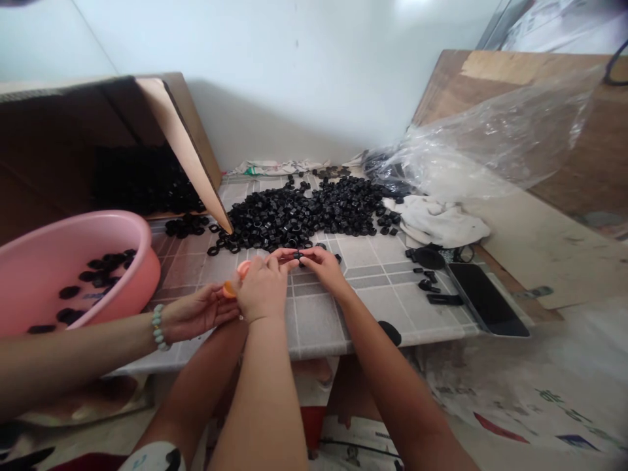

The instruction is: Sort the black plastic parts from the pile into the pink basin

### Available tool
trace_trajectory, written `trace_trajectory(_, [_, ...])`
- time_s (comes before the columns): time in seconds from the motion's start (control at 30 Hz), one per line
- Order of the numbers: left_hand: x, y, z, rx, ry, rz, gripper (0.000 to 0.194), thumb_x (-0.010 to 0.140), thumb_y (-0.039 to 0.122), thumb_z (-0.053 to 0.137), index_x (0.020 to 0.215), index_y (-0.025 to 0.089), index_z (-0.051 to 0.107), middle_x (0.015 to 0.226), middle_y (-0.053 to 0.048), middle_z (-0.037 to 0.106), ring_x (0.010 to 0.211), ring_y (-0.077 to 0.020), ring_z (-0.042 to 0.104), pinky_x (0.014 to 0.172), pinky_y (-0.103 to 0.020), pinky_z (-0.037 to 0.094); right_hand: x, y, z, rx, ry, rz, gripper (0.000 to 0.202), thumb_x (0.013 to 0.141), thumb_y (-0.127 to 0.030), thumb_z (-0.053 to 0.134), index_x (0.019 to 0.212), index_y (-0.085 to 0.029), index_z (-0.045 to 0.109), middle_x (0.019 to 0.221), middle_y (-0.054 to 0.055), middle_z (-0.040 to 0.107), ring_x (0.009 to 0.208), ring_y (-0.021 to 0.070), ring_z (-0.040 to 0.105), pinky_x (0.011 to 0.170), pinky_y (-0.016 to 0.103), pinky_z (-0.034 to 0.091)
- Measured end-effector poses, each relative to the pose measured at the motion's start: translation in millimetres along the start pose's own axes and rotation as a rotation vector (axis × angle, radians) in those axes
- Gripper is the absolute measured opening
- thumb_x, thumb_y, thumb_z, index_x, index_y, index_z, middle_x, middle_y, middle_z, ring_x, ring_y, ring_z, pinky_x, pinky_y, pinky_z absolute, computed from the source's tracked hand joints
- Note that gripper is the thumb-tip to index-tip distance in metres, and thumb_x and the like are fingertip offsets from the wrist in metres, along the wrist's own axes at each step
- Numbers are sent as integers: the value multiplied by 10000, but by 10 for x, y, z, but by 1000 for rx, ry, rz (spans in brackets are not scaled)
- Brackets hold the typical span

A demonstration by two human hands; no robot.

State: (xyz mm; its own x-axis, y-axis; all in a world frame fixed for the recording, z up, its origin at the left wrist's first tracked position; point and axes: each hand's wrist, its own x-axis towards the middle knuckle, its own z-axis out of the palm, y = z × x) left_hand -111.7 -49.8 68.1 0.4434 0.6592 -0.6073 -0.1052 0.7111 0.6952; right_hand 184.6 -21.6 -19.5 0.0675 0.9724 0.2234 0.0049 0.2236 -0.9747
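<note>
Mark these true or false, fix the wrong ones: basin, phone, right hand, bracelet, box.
1. The pink basin holds black pieces. True.
2. The phone lies inside the basin. False: it lies at the right, near the white cloth.
3. The right hand grips a small black part. True.
4. The beaded bracelet is on the right wrist. False: it's on the arm from the left edge.
5. The cardboard box is sealed. False: it's open.

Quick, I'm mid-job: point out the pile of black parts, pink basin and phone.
Pile of black parts [277,214]: head view, middle of the heap.
Pink basin [145,280]: head view, outer wall.
Phone [485,297]: head view, dark screen.
</note>
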Motion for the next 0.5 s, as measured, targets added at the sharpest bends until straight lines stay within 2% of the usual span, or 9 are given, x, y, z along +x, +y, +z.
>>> trace_trajectory(0.13, [-96, 15, 196, 38, 86, -134, 197, 897, 254, 494, 999, 142, 620, 1042, -72, 708, 1113, -194, 610, 975, -292, 465, 1, -16, 2, -10, -11, 63, 214, 758, -382, 632, 815, -176, 648, 742, 25, 662, 682, 164, 594, 696, 321, 472])
trace_trajectory(0.23, [-95, 33, 218, 35, 99, -145, 239, 906, 263, 478, 1051, 135, 619, 1099, -81, 698, 1180, -197, 573, 983, -284, 459, 7, -18, 15, 5, -6, 98, 255, 748, -441, 626, 781, -188, 613, 661, -2, 622, 603, 148, 560, 615, 293, 459])
trace_trajectory(0.33, [-65, 32, 186, 16, 83, -136, 237, 904, 268, 486, 1058, 148, 621, 1105, -74, 699, 1169, -197, 582, 968, -286, 472, 7, -9, 17, 17, -11, 73, 261, 744, -452, 628, 819, -202, 605, 702, -4, 624, 640, 150, 564, 640, 289, 471])
trace_trajectory(0.5, [-63, 28, 194, 5, 72, -119, 219, 922, 252, 460, 1020, 134, 615, 1039, -77, 715, 1021, -167, 656, 940, -272, 488, -3, -1, -28, 20, -77, -6, 224, 776, -378, 606, 925, -211, 618, 860, 17, 659, 787, 166, 602, 776, 320, 481])
